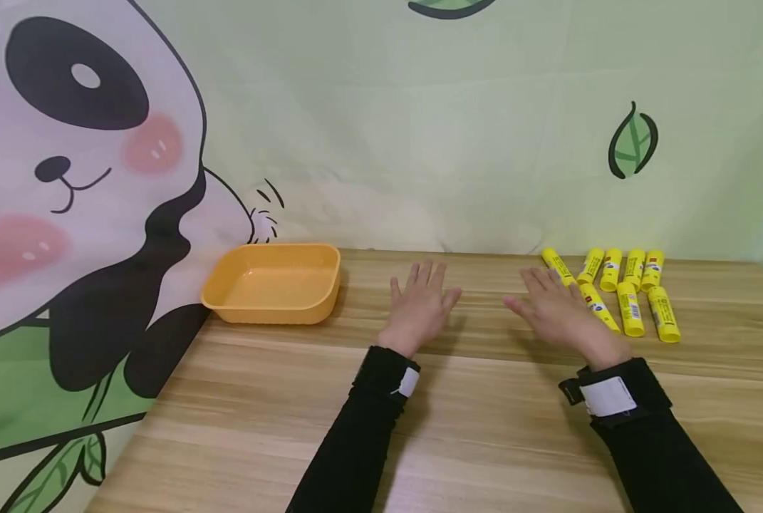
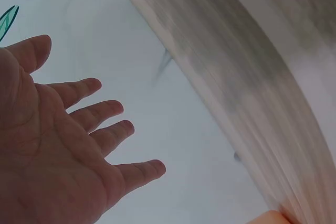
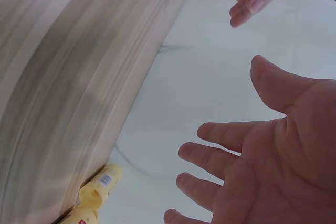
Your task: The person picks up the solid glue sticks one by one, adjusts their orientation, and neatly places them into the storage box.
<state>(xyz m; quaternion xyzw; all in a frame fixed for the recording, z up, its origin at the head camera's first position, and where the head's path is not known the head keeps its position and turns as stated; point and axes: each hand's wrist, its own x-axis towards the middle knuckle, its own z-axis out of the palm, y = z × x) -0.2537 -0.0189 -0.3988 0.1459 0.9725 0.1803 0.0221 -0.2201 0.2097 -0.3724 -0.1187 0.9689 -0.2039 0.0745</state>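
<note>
My left hand (image 1: 417,306) hovers palm down over the wooden table with its fingers spread, holding nothing. To its left stands an orange plastic basket (image 1: 272,313) with nothing visible in it. My right hand (image 1: 557,310), also spread and holding nothing, is just left of several yellow glue sticks (image 1: 631,309) and partly covers some of them in the head view. They lie in two rough rows near the table's back edge. The right wrist view catches one glue stick (image 3: 101,186) past the fingers, and both wrist views show bare palms.
A pale green cloth backdrop (image 1: 381,142) rises behind the table (image 1: 471,442), with a printed panda (image 1: 99,214) on the left and leaf drawings. Black sleeves with wrist straps (image 1: 608,396) cover both forearms.
</note>
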